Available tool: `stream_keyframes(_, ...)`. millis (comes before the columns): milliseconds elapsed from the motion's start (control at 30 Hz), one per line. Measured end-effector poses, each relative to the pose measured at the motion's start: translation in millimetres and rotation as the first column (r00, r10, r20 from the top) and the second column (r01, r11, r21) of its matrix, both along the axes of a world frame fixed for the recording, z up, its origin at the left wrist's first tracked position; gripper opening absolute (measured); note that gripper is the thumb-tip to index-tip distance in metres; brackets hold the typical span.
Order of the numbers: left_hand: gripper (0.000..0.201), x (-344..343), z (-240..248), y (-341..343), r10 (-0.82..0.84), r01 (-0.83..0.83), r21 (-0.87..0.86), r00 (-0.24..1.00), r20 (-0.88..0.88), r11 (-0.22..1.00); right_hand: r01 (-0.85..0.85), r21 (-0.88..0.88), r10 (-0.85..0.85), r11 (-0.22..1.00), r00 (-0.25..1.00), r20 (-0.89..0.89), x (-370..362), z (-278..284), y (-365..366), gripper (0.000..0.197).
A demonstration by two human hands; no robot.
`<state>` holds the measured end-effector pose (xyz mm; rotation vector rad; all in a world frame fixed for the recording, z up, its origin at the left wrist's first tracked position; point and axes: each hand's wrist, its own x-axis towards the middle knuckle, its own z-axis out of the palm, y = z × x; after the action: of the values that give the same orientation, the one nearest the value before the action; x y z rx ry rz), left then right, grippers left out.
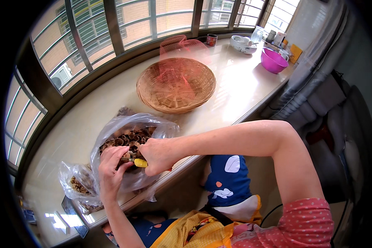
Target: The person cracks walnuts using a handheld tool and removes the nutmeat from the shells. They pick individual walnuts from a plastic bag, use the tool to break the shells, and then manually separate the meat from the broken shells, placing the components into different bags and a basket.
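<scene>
A clear plastic bag point(101, 136) full of dried brown mushrooms point(130, 137) stands with its mouth spread wide near the table's front edge. Over it my left hand point(111, 163) pinches what looks like a dried mushroom between thumb and fingers. My right hand point(159, 156) is closed round a tool with a yellow handle point(140, 163), held right against the left fingertips. Most of this tool is hidden by the hand, so its exact kind cannot be made out. Left of the big bag lies a smaller clear bag point(76, 175) with brown pieces inside.
Beyond the bag sits a round wicker basket point(175, 89), with red netting point(180, 49) over its far side. A dark flat device point(75, 217) lies near the front left edge. A can point(211, 40), a white bowl point(242, 45) and a magenta basin point(274, 62) stand farther right.
</scene>
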<state>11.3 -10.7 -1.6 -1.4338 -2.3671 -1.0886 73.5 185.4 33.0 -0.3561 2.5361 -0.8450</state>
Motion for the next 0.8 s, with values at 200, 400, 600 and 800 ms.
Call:
stream_keyframes(200, 0.042, 2, 4, 1, 0.012, -0.012, 0.007, 1.000, 0.021, 1.000, -0.004, -0.010, 0.004, 1.000, 1.000, 0.014, 1, 5, 1, 0.033)
stream_keyframes(400, 0.044, -6, 0, -6, -0.014, 0.014, -0.003, 0.998, -0.066, 1.000, 0.017, 0.072, -0.013, 0.997, 0.999, -0.046, -6, -1, -5, 0.040)
stream_keyframes(600, 0.046, -11, -6, 0, -0.043, 0.046, 0.033, 0.997, -0.067, 0.998, -0.018, 0.041, 0.023, 0.999, 0.992, -0.122, -5, -10, 6, 0.041)
stream_keyframes(800, 0.048, -15, -14, -12, -0.043, 0.044, 0.047, 0.999, -0.032, 0.998, 0.014, 0.038, -0.016, 0.999, 0.999, 0.041, -6, 11, -4, 0.040)
